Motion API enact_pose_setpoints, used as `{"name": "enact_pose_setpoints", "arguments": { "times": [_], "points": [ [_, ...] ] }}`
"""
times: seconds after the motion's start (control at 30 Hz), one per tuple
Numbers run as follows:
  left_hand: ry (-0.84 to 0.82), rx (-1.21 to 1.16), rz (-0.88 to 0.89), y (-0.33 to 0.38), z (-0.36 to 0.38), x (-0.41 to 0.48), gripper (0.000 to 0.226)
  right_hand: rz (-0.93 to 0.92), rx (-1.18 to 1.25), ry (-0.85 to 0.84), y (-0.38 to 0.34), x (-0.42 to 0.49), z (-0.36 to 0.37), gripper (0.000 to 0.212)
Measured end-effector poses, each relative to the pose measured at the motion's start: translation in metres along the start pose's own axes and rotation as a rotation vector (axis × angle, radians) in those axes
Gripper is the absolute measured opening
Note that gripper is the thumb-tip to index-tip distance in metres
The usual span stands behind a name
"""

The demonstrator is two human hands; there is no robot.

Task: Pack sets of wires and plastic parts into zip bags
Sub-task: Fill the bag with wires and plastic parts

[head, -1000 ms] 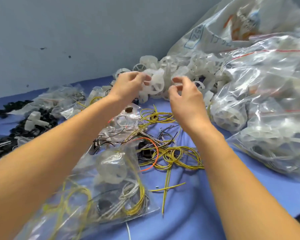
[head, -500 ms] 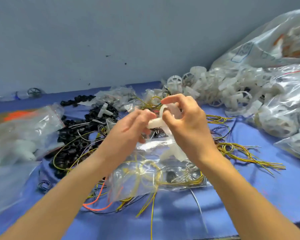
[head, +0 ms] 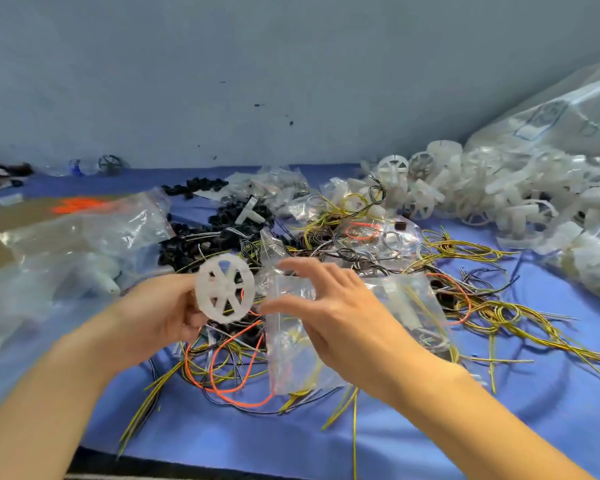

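Note:
My left hand [head: 160, 313] holds a white spoked plastic wheel [head: 225, 287] upright at the middle of the view. My right hand [head: 329, 317] is beside it with fingers and thumb spread apart, over a clear zip bag [head: 293, 355] that lies on the blue cloth; I cannot tell whether it touches the bag. Loose yellow, black and orange wires [head: 229, 372] lie tangled under and around the bag. A pile of black parts [head: 194, 244] sits behind my left hand.
A heap of white plastic wheels [head: 465, 192] and big clear sacks [head: 568, 116] fills the right rear. Filled zip bags [head: 84, 244] lie at the left. More yellow wire coils [head: 482, 313] spread to the right. A blue-grey wall stands behind; the table's front edge [head: 222, 469] is near.
Both hands came back from the far white pile toward the middle. The white wheel, worked between both hands half a second ago, is now in the left hand alone; the right hand has spread.

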State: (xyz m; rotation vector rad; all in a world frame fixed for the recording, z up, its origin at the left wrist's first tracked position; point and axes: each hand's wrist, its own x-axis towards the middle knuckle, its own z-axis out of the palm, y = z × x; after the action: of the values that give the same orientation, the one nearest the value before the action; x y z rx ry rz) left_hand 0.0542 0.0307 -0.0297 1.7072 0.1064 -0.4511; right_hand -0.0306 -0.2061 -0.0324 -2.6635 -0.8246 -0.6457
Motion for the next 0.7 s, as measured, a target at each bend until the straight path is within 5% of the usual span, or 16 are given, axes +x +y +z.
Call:
{"name": "enact_pose_setpoints", "arguments": {
  "times": [0.13,0.3,0.7],
  "points": [
    [-0.137,0.022,-0.086,-0.012,0.003,0.003,0.021,-0.051,-0.123,-0.071,-0.008,0.003,0.015,0.051],
    [-0.241,-0.033,-0.052,-0.011,0.017,-0.004,0.025,0.041,-0.073,0.080,-0.006,0.000,0.015,0.022],
    [-0.389,0.176,0.308,-0.001,0.083,-0.015,0.015,0.124,0.017,0.240,-0.013,-0.004,0.008,0.011]
  ]
}}
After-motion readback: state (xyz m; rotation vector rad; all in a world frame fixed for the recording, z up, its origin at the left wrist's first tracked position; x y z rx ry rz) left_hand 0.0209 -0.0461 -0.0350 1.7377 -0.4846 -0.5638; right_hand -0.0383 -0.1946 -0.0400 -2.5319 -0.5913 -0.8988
